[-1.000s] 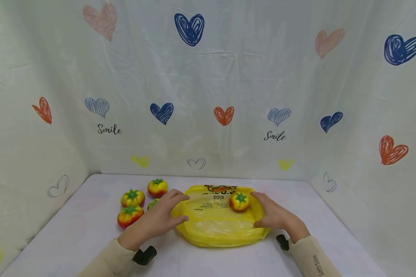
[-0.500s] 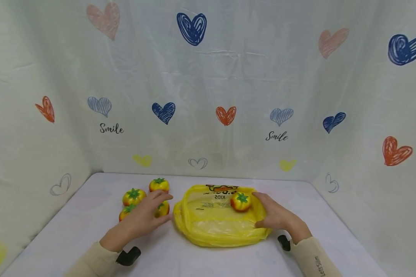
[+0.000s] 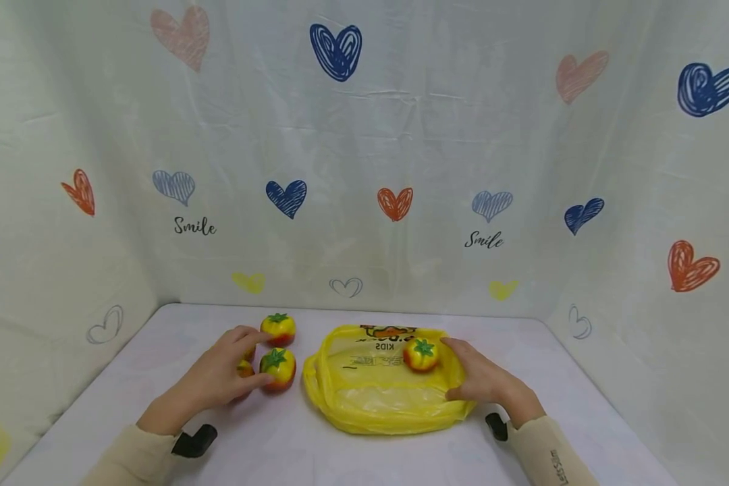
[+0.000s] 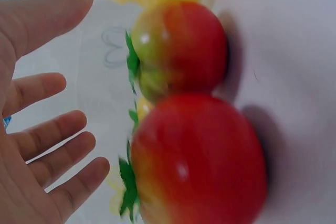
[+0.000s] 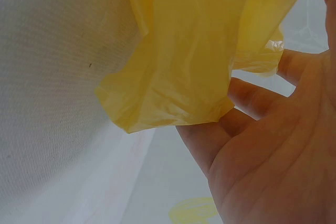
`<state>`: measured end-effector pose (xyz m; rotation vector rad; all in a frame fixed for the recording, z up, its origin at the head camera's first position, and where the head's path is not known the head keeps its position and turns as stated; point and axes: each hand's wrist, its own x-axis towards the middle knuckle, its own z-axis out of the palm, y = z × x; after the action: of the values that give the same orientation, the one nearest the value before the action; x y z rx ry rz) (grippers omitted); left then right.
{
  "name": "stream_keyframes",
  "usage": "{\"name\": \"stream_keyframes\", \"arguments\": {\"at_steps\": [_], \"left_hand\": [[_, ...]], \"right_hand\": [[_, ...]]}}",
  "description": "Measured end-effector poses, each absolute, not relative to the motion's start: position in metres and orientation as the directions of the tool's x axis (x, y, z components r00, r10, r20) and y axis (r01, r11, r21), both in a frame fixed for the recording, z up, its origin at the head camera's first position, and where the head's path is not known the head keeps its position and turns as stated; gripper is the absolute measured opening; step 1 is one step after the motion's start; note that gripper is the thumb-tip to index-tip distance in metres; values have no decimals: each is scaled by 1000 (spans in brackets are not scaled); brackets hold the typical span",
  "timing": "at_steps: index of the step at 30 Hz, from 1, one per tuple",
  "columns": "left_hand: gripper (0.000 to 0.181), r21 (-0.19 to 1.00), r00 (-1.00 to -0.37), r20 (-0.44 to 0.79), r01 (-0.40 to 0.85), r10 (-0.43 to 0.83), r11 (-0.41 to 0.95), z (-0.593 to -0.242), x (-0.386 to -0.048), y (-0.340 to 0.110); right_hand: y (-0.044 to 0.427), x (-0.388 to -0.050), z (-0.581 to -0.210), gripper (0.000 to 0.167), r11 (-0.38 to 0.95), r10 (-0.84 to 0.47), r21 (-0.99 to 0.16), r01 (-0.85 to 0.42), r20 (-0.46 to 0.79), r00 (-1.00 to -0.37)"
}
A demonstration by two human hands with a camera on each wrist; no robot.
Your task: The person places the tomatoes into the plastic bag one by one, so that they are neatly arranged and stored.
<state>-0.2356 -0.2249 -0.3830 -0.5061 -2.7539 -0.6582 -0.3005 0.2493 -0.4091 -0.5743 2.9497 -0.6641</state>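
Observation:
My left hand (image 3: 215, 371) hovers over the toy tomatoes on the left, fingers spread and thumb apart. A yellow-red toy tomato (image 3: 277, 370) sits by its thumb tip, another (image 3: 278, 329) by its fingertips. Others lie partly hidden under the hand. Two large red tomatoes stand close to the palm in the left wrist view, the nearer tomato (image 4: 199, 161) below the farther one (image 4: 181, 48). My right hand (image 3: 489, 381) touches the right side of a yellow plastic bag (image 3: 389, 408); its fingertips go behind the plastic. One tomato (image 3: 421, 354) rests within the bag's outline, on the right.
A white table (image 3: 364, 459) carries everything. Behind and at both sides hangs a pale curtain (image 3: 437, 148) printed with hearts. A black strap or camera piece (image 3: 196, 441) sits at the left wrist, another (image 3: 496, 426) at the right.
My left hand has moved left from the bag's edge to above the tomatoes, uncovering one beside the bag and covering others. The right hand and bag have hardly moved.

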Motion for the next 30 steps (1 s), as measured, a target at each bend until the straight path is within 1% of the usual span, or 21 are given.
{"name": "stream_keyframes", "arguments": {"at_steps": [4,7,15,21,30], "left_hand": [[65,377,-907,328,383,265,843,-389,-236,-235],[66,397,-914,323,368,247,841,-391,-236,-240],[66,403,-922,301,353,242,844,-392,-234,-250],[69,401,-929,292,335,228,853,-392,-228,-257],[70,387,-920,314,351,236,853,-397,-226,-268]], "right_hand": [[250,-300,-410,97,836,-376,-424,-348,21,-926],[250,-300,-410,97,836,-382,-416,-357,25,-924],[251,-302,-411,98,836,-388,-411,-363,26,-921],[251,-303,-411,98,835,-386,-415,-361,26,-922],[250,-301,-412,97,835,-378,-421,-354,27,-925]]}}
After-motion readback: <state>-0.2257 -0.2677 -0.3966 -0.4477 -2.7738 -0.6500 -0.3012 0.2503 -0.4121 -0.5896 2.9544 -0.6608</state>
